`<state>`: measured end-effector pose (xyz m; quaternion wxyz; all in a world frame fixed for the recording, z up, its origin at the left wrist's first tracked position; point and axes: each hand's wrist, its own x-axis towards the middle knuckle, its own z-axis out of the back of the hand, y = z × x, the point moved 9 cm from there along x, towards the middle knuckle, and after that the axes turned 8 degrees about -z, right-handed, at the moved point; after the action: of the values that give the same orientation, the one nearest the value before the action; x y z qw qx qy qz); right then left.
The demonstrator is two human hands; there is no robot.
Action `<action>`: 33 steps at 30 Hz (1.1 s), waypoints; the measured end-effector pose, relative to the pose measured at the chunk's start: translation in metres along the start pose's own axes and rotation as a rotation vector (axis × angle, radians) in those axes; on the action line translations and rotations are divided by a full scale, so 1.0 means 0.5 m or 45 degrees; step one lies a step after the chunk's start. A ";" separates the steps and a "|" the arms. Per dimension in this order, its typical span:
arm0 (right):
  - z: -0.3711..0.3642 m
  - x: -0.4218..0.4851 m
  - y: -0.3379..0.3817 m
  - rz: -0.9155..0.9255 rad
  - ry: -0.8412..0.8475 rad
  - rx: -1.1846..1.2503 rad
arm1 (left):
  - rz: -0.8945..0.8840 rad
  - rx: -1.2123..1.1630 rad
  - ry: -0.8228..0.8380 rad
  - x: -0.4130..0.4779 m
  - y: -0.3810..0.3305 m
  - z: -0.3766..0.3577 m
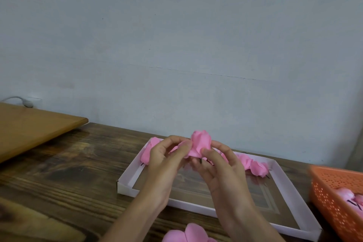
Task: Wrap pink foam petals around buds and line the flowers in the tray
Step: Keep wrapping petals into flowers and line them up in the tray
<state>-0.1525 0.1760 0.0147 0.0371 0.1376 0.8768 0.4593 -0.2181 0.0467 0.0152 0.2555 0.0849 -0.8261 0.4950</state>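
Note:
A pink foam flower [200, 142] is held up over the white tray [125, 179], its bud upright and a petal spreading at its base. My left hand [167, 161] pinches the petal on the flower's left side. My right hand [220, 165] grips the flower from the right, thumb pressed on the petal. A short dark stem [200, 160] pokes out below between my hands. Several finished pink flowers [253, 164] lie in a row along the tray's far edge, partly hidden behind my hands.
Loose pink petals [188, 235] lie on the dark wooden table [59, 173] at the near edge. An orange perforated basket [337, 198] with pink buds stands at the right. A lighter wooden board [29, 125] sits at the far left against the wall.

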 end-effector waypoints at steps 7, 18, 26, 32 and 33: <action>0.005 -0.005 0.025 0.242 -0.052 -0.277 | -0.204 0.176 -0.015 0.001 -0.034 0.001; -0.017 -0.025 0.050 0.524 -0.025 -0.623 | -0.182 0.202 -0.101 -0.003 -0.032 0.010; -0.035 -0.036 0.047 0.538 0.021 -0.702 | -0.178 0.085 -0.128 -0.006 -0.046 0.010; -0.045 -0.035 0.044 0.476 0.100 -0.613 | -0.134 0.011 -0.125 -0.005 -0.045 0.004; -0.045 -0.034 0.042 0.458 0.112 -0.599 | -0.123 -0.002 -0.129 -0.005 -0.042 0.003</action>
<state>-0.1364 0.1647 0.0438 -0.0519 0.2582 0.7086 0.6547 -0.2082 0.0345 0.0295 0.2369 0.1496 -0.8333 0.4766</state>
